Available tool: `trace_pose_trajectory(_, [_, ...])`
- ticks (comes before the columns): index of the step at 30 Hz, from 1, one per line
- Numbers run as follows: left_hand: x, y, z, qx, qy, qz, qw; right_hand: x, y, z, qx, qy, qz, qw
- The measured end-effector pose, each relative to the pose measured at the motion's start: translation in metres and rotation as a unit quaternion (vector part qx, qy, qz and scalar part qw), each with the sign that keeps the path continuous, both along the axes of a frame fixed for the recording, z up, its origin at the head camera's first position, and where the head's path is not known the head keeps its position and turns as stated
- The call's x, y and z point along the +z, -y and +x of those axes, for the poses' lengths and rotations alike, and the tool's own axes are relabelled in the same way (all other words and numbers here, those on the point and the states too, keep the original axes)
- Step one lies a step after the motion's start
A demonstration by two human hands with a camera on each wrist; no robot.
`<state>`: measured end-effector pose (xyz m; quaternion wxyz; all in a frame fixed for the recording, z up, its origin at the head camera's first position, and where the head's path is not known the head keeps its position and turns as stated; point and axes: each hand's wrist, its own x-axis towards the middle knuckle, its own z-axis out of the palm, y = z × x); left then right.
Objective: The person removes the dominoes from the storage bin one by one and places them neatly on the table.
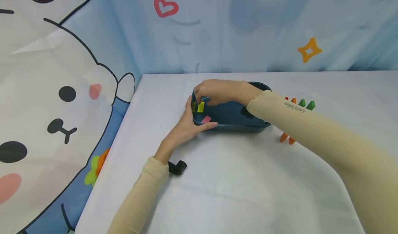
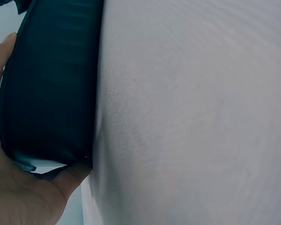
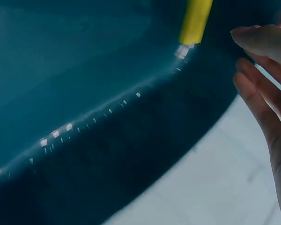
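Note:
A dark blue tray point(image 1: 236, 127) sits on the white-covered table. My left hand point(image 1: 188, 121) grips its left end, thumb along the near side; the left wrist view shows this hand around the tray's corner point(image 2: 49, 93). From the right, my right hand point(image 1: 217, 91) reaches over the tray's far left part, fingers bent down close to a yellow block point(image 1: 201, 107). A bit of blue shows between them; I cannot tell if it is held. In the right wrist view the fingertips point(image 3: 246, 35) are apart from the yellow block point(image 3: 195, 23). A pink block point(image 1: 206, 119) lies inside the tray.
Green blocks point(image 1: 310, 105) and red and orange ones stand right of the tray, partly behind the right sleeve point(image 1: 311, 130). Orange blocks point(image 1: 283, 137) stand nearer. A patterned blue curtain point(image 1: 248, 26) hangs behind the table.

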<state>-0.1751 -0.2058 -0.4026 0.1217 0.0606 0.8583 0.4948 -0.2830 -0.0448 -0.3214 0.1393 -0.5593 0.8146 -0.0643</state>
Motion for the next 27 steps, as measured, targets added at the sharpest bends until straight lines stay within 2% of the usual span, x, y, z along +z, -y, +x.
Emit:
trace_pose_trajectory(5, [-0.001, 0.002, 0.003, 0.001, 0.000, 0.001, 1.0000, -0.020, 0.010, -0.012, 0.011, 0.053, -0.033, 0.998])
trace_pose_trajectory(10, [0.002, 0.002, 0.003, 0.008, -0.005, -0.002, 0.9999, -0.028, 0.009, -0.018, -0.006, 0.049, -0.020, 0.999])
trace_pose_trajectory(14, [0.003, 0.001, 0.003, 0.011, -0.004, -0.006, 0.9999, -0.033, 0.010, -0.015, -0.007, 0.041, 0.014, 0.999])
trace_pose_trajectory(18, [0.002, 0.001, 0.002, 0.007, -0.006, -0.005, 0.9999, -0.035, 0.011, -0.011, -0.014, 0.034, 0.026, 0.999])
trace_pose_trajectory(27, [0.003, 0.003, 0.002, 0.001, -0.007, 0.006, 1.0000, -0.033, 0.018, -0.006, -0.033, 0.059, 0.035, 0.997])
